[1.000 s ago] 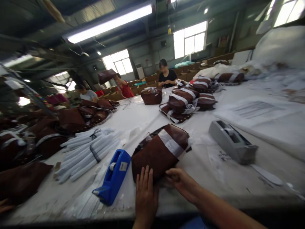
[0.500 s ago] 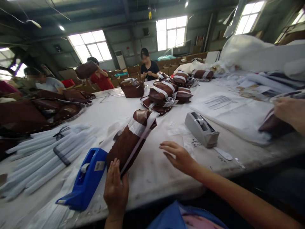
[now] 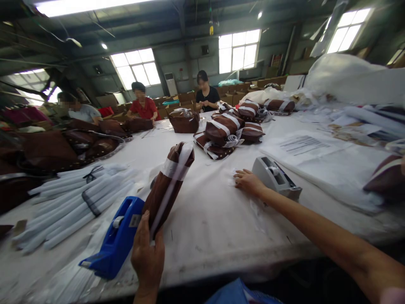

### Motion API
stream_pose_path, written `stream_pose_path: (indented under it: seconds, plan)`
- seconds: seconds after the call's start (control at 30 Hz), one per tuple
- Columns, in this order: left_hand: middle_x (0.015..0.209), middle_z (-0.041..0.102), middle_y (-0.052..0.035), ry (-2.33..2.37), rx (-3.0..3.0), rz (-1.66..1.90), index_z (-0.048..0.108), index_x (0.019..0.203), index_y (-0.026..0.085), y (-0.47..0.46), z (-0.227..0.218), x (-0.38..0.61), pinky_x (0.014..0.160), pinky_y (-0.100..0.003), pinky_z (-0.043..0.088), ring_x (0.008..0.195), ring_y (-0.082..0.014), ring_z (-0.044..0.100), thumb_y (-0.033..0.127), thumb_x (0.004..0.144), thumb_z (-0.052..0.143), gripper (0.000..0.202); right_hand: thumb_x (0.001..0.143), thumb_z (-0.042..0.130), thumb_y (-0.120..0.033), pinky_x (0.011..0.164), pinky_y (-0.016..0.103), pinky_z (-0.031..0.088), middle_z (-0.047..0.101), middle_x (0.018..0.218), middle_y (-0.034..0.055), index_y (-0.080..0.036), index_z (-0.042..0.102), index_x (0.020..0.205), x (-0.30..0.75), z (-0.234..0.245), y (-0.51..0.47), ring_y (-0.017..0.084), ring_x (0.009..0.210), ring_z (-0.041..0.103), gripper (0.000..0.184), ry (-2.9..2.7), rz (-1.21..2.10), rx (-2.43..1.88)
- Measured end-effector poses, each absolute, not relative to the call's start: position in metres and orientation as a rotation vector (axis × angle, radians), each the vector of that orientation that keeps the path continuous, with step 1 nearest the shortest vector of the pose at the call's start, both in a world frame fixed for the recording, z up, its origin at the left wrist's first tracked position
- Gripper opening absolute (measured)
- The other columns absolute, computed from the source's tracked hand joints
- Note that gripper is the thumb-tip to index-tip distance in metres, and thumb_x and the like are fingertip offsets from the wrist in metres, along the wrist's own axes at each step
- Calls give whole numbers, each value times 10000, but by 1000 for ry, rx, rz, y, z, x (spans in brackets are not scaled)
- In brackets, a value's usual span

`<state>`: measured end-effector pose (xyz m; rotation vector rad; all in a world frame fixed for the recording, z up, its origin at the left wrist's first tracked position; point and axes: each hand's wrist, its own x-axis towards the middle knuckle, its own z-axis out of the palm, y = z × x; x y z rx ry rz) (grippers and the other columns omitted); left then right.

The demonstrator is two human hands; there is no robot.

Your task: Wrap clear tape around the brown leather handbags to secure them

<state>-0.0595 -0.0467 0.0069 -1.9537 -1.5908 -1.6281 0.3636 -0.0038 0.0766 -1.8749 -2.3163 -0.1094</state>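
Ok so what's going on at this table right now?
A person's left grip holds a brown, pale-banded bag tilted beside a blue tape dispenser. The right grip is at some clear plastic near a gray tape dispenser; whether it's pinching it is unclear. More banded brown bags lie piled farther across the table.

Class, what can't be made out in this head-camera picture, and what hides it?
All in the head view:
- Lower end of the brown bundle: covered by the left hand.
- Near lower side of the grey tape dispenser: behind the right forearm.
- Printing on the white sheet: too small and blurred.
- Dark bundle at far right: cut off by the picture's edge.
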Motion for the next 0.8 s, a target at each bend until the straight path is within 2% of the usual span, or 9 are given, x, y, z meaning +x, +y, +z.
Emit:
stream_pose_path:
  seconds: [0.07,0.13,0.23,0.33,0.43,0.57,0.63,0.7,0.8]
  plan:
    - [1458,538,-89,-1618,-1937,-1639,379,1511,280,-47,7,-61,1077,-427,471,1316,-277,538,315,927,623,634,903,611,-176,1135,528,332,709,1206,100,-189,749,829,358,91,0,300,1249,578,157,-2313,-74,-1819]
    - [1476,519,-94,-1650,-1926,-1642,379,1511,274,-47,8,-62,1079,-426,470,1317,-277,537,323,928,621,632,951,574,-278,1073,441,428,703,1224,82,-197,746,916,346,114,1,252,1157,640,194,-2281,62,-1708]
    - [1461,535,-90,-1681,-1911,-1648,392,1504,272,-47,8,-62,1079,-421,471,1312,-276,542,323,927,625,625,945,569,-497,896,342,543,735,1113,99,-160,698,1014,315,157,-1,223,1006,702,368,-2079,680,-1377]
    - [1440,557,-84,-1652,-1901,-1659,395,1502,274,-46,7,-61,1082,-411,468,1301,-271,552,318,923,631,627,874,654,-572,792,331,582,750,959,87,-153,622,997,282,189,7,217,871,733,438,-1788,1152,-1099]
    - [1443,555,-83,-1644,-1898,-1671,396,1502,269,-46,8,-61,1086,-394,463,1306,-264,548,314,927,625,621,882,666,-544,636,281,596,747,919,71,-178,564,943,257,190,38,181,707,734,385,-1634,1110,-1152]
    - [1446,552,-78,-1658,-1879,-1676,408,1495,270,-45,9,-62,1096,-372,452,1314,-256,542,315,930,618,604,981,553,-416,439,205,510,745,878,105,-158,564,926,236,153,100,159,570,701,264,-1553,849,-1468]
    - [1434,564,-74,-1658,-1872,-1676,406,1497,273,-44,8,-62,1094,-369,455,1307,-254,548,318,931,615,606,1008,496,-380,441,212,505,746,938,153,-128,582,990,228,134,129,164,579,703,267,-1549,787,-1547]
    - [1430,568,-71,-1668,-1874,-1685,399,1501,275,-44,7,-63,1090,-373,461,1305,-254,550,321,931,612,611,1021,454,-394,533,252,557,740,1015,183,-101,584,1124,225,121,152,188,676,727,337,-1570,731,-1622]
    - [1440,559,-66,-1691,-1874,-1698,403,1499,285,-43,4,-64,1080,-380,474,1302,-256,553,320,925,620,615,1000,465,-482,853,370,575,689,1201,202,-101,491,1374,233,115,164,260,1023,707,535,-1658,640,-1717]
